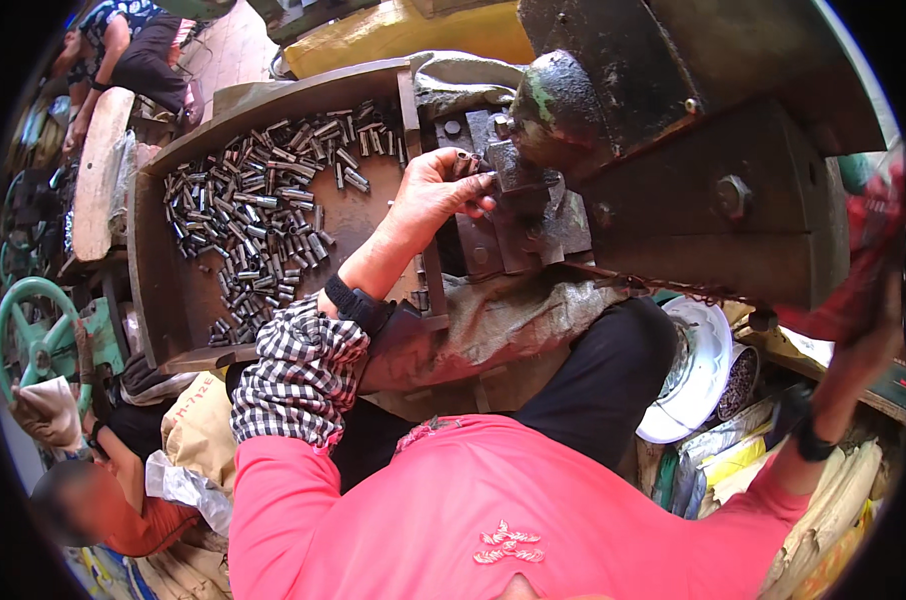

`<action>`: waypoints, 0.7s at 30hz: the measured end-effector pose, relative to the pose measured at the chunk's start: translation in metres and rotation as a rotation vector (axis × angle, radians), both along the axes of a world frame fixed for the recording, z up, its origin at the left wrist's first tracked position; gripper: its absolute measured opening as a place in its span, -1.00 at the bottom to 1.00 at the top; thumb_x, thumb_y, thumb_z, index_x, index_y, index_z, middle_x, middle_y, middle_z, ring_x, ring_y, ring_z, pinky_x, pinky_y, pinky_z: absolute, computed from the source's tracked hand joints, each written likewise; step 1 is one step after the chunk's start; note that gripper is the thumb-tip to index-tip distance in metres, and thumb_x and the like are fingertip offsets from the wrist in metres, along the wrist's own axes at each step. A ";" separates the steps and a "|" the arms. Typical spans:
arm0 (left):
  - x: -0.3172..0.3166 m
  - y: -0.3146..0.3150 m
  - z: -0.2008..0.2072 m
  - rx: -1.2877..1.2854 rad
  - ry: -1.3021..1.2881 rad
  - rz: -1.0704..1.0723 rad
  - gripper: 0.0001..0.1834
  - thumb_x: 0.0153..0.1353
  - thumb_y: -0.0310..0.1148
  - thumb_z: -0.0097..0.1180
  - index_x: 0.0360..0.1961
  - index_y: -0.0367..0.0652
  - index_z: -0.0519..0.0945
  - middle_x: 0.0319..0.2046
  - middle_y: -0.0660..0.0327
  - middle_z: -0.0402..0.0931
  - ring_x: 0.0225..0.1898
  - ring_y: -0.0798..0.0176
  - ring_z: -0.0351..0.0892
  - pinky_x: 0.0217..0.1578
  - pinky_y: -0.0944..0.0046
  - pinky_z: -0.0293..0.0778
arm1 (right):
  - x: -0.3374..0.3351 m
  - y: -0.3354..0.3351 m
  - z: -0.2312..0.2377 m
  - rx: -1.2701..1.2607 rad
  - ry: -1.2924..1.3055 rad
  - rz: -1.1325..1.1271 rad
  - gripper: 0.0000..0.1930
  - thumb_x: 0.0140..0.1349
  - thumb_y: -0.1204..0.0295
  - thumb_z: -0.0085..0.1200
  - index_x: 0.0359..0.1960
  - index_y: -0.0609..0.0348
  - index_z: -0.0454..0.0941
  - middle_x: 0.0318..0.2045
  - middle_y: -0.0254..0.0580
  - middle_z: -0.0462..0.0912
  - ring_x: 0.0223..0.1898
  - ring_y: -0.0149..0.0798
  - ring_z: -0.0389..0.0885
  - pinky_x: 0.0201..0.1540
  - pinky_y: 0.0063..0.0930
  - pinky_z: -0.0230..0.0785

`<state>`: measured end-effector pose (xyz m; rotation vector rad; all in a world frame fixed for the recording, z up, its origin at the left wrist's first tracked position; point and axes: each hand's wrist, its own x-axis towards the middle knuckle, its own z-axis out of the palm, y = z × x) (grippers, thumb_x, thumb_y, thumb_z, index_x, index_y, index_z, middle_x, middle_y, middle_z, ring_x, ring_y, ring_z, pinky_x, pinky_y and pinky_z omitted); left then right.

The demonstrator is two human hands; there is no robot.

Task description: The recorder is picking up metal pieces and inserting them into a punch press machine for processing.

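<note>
My left hand [443, 190] is closed, thumb against fingers, on a small metal sleeve [463, 163] beside the press's tooling. Close to its fingertips is a dark, greasy steel block [513, 165], under the rounded end of the press ram [558, 105]. My right hand [868, 260] is out at the far right edge, beside the machine's body. It appears red, perhaps gloved, and is smeared, so its fingers and anything in them cannot be made out. A wooden tray [141, 265] to the left carries many loose metal sleeves [258, 215].
A white basin [708, 400] stands low at the right, by sacks and bundled packages. The heavy dark machine frame [713, 210] fills the upper right. A person [138, 55] sits at the upper left, another [143, 510] at the lower left near a green handwheel [38, 345].
</note>
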<state>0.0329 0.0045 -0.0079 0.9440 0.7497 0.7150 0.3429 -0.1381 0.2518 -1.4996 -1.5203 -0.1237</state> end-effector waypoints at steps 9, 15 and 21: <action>-0.014 -0.005 0.015 0.154 0.260 0.032 -0.85 0.14 -0.43 0.17 -0.31 -0.24 0.49 -0.51 0.29 0.53 -0.58 0.45 0.54 -0.57 0.48 0.48 | 0.026 -0.026 -0.057 -0.009 0.620 0.261 -0.41 0.02 0.74 -0.10 0.19 0.26 0.29 0.26 -0.06 0.21 0.32 -0.17 0.09 0.35 -0.33 -0.15; -0.029 -0.006 0.015 0.247 0.497 0.000 -0.78 0.12 -0.38 0.19 -0.26 -0.30 0.52 -0.55 0.33 0.50 -0.58 0.50 0.51 -0.60 0.50 0.41 | 0.053 -0.030 -0.009 -0.028 0.786 0.177 -0.52 0.19 0.56 -0.15 0.20 0.29 0.26 0.26 0.01 0.18 0.30 -0.13 0.09 0.32 -0.33 -0.08; -0.020 -0.008 0.020 0.005 0.049 -0.072 -0.69 0.19 -0.43 0.11 -0.04 -0.29 0.47 -0.20 0.13 0.57 -0.28 0.32 0.62 -0.37 0.50 0.50 | 0.136 -0.068 0.012 -0.070 0.573 0.135 -0.52 0.18 0.45 -0.12 0.17 0.34 0.28 0.19 0.06 0.25 0.21 -0.11 0.20 0.22 -0.32 0.05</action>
